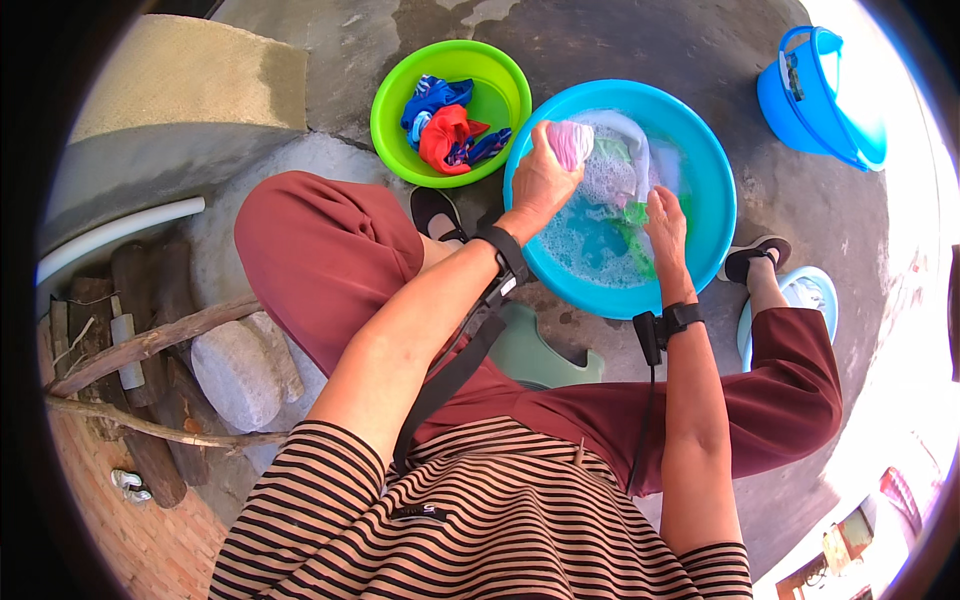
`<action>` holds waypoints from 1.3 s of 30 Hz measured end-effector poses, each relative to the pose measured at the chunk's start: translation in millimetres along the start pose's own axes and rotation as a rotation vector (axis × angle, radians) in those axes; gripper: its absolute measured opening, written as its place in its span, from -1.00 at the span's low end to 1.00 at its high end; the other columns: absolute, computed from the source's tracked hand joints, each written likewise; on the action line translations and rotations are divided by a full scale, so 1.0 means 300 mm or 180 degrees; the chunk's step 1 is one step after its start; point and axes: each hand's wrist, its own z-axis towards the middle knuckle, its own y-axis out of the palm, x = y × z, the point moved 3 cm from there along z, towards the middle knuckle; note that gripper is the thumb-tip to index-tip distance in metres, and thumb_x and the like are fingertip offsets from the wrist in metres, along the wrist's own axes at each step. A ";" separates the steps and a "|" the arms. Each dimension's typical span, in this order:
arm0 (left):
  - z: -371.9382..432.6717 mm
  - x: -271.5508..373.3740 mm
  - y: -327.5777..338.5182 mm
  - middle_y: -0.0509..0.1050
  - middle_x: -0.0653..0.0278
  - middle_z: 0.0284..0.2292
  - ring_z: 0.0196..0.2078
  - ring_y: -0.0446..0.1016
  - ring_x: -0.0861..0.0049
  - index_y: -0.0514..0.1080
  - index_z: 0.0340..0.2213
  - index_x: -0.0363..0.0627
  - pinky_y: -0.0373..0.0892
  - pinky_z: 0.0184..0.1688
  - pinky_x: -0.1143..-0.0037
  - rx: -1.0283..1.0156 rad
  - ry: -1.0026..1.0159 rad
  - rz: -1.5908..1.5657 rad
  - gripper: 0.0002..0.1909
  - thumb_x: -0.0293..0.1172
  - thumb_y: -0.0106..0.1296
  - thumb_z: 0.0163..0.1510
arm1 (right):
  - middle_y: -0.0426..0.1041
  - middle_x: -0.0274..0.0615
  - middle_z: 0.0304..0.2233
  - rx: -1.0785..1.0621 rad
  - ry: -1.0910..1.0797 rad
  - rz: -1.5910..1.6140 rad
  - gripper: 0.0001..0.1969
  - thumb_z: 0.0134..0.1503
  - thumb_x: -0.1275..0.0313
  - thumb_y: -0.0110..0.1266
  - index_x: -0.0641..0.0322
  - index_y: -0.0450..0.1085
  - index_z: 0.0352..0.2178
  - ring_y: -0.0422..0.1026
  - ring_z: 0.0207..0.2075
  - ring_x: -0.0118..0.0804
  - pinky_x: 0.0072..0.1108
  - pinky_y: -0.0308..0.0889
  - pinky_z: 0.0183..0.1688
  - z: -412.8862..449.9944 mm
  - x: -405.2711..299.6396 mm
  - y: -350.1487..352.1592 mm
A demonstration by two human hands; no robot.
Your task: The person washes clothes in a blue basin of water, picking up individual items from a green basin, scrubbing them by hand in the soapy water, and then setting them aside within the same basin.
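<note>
My left hand (541, 180) grips a wadded pink cloth (571, 144) above the left side of a blue plastic basin (709, 247). Soapy water with foam (551, 238) fills the basin. A white cloth (639, 146) lies in the suds, with bright green fabric (639, 251) lower down, partly under water. Over the basin's right half, my right hand (666, 225) has its fingers beside the white and green cloth. Whether those fingers pinch any fabric is hidden.
Left of the basin, a green basin (495, 75) holds blue and red clothes (446, 135). A blue bucket (802, 97) stands at upper right. A pale blue basin (825, 292) with white cloth sits beyond my right foot. Between my legs is a green plastic stool (525, 345). Logs (150, 337) and stones (240, 367) lie left.
</note>
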 end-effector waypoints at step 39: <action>-0.195 -0.066 0.350 0.40 0.29 -0.49 -0.46 0.40 0.54 0.35 -0.34 -0.21 0.33 -0.47 0.51 -0.1664 -0.2607 -0.4461 -0.72 -0.23 -0.18 0.05 | 0.39 0.13 -0.58 0.0214 -0.0486 -0.1281 -0.65 0.01 0.16 -0.12 0.29 0.36 -0.46 0.38 -0.49 0.08 -0.33 0.26 -0.45 -0.210 -0.194 0.155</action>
